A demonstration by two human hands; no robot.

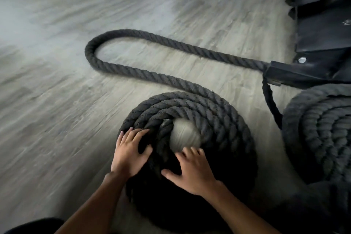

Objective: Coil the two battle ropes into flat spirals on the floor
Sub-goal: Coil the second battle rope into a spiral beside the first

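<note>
A thick dark battle rope lies in a round flat coil on the floor in front of me, with a small bare patch of floor at its centre. My left hand presses flat on the coil's left side, fingers spread. Spread on the near inner turns lies my right hand. A loose length of this rope runs from the coil's far side, loops left and leads back right to a black anchor. A second coiled rope lies at the right edge, partly cut off.
A black machine base with a bolted bracket stands at the right, where the rope ends. More dark gym equipment fills the top right corner. Grey wood-pattern floor spreads to the left and behind.
</note>
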